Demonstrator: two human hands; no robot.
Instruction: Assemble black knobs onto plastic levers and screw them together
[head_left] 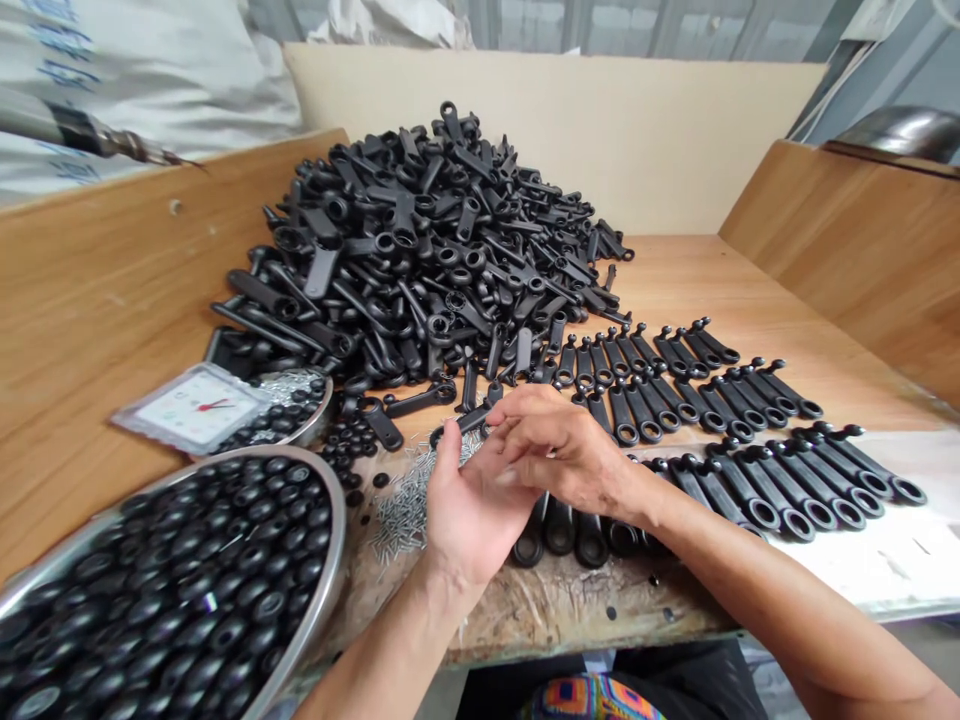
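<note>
My left hand is held palm up with its thumb stretched out; its other fingers are partly covered by my right hand. Over that palm, my right hand has its fingers curled in, and whatever they hold is too small or hidden to make out. Beside and behind the left hand lies a pile of small silver screws or pins. Black crank handles with ring ends lie in a row just under and beside my right wrist.
A large heap of black handles rises at the back. More handles lie in rows to the right. A metal basin of black knobs stands front left, with a smaller bowl and a square clock behind. A power driver hangs upper left.
</note>
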